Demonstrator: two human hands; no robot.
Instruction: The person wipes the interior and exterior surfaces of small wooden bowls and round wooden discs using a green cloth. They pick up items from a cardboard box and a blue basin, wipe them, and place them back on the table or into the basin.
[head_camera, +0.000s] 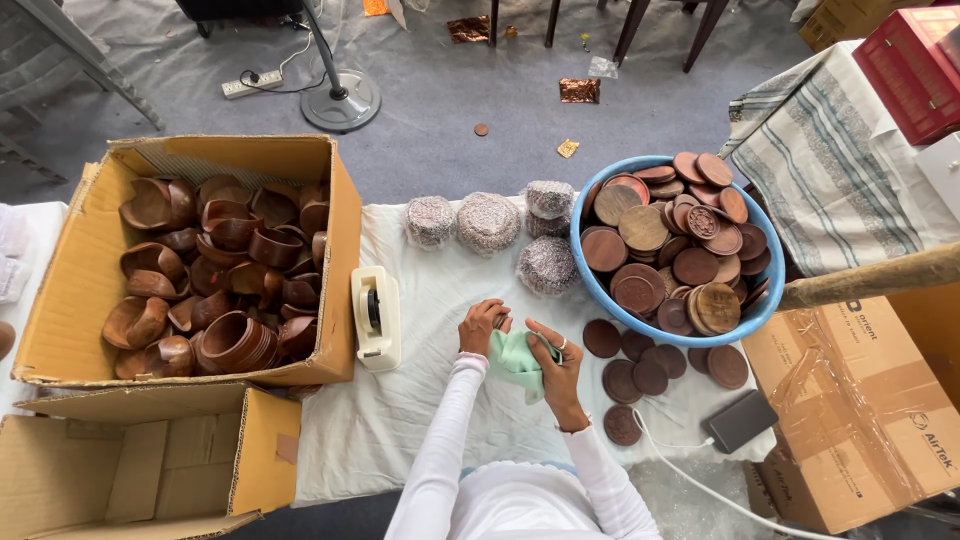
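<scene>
A person in white long sleeves works at a table covered with a wrinkled white cloth (440, 300), seen from above. The left hand (481, 327) has its fingers curled shut around one end of a pale green soft cloth (515, 360), and may pinch a small item, though that is too small to tell. The right hand (556, 372), wearing a ring, grips the same cloth from the right, fingers closed over it. The cloth sits between both hands, near the middle of the table.

To the right, a round blue plastic basin (600, 300) brims with dark brown wooden discs (668, 240), and more loose discs (650, 375) lie on the table just beside the right hand. Far of the hands sit four plastic-wrapped bundles (487, 222). To the left are a cream tape dispenser (376, 318) and an open cardboard box (60, 300) full of dark wooden bowls (215, 280).
</scene>
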